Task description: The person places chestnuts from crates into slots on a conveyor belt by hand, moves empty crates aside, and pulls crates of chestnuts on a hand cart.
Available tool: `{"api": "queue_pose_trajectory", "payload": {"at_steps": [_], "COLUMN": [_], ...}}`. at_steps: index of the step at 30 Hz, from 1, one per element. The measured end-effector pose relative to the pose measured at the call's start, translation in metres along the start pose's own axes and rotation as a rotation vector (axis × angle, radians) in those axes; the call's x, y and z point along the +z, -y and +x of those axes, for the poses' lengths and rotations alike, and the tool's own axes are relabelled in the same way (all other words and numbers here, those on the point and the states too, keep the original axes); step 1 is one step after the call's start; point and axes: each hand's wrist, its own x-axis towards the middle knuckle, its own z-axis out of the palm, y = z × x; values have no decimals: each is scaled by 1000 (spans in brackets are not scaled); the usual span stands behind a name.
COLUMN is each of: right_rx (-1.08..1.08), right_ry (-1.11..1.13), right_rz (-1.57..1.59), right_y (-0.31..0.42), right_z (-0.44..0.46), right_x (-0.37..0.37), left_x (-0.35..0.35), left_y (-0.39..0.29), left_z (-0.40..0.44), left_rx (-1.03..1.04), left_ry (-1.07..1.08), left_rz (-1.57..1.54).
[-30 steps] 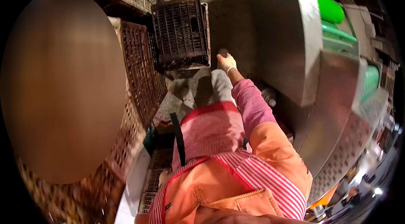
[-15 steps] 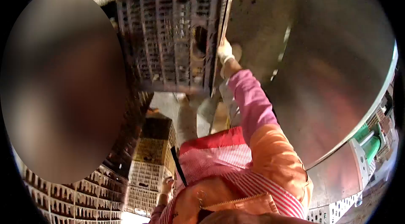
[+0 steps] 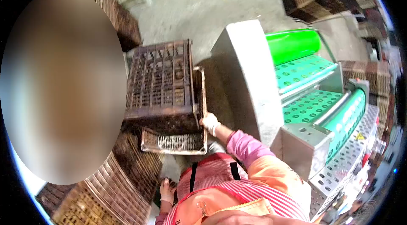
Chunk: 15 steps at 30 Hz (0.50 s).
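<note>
A dirty brown slatted plastic crate stands in front of me, bottom or side face up. Against and beneath it is a second crate with a pale rim, partly hidden by the first. My right hand, in a light glove, reaches forward, its fingers closed round the right rim of that pale-rimmed crate. My left hand hangs low beside my striped apron, close to the stacked crates on the left. Its fingers are loosely apart with nothing in them.
Stacked brown crates rise close on my left. On the right stands a metal machine with green perforated belts and a bright green roller. More crates stand at the far right. A blurred patch covers the left side.
My view has turned, bringing the green-belted machine into full view. The crates at my right hand appear lower and nearer to me, with the pale-rimmed one showing more. My right hand stays on the rim.
</note>
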Motion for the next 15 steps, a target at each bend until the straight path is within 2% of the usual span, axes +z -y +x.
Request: {"api": "queue_pose_trajectory", "payload": {"at_steps": [1,3,5,8,11,13,14,15], "right_rx": [-16,35,-15,-41,-115,-136,-161,-182], "right_ry": [5,29,-11,-25,-23,-18,-23,-28], "right_rz": [100,170,291,272,380,443,486,530], "right_y": [6,75,119,192,248,297,319,340], "right_z": [-4,-38,-52,-62,-48,-43,-38,-30], "right_x": [-2,-22,-32,-51,-59,-76,-81,-86], "left_x": [20,44,83,127,169,231,237,251], "left_y": [-29,-70,-131,-233,-329,-409,-437,-469], "left_z": [-2,21,30,58,46,-37,-22,-2], "left_rx": [-50,220,340,-325,184,496,468,446], "left_ry": [-4,445,511,904,680,384,358,407], "left_rz": [-127,-114,-369,-1369,-774,-237,-107,-106]}}
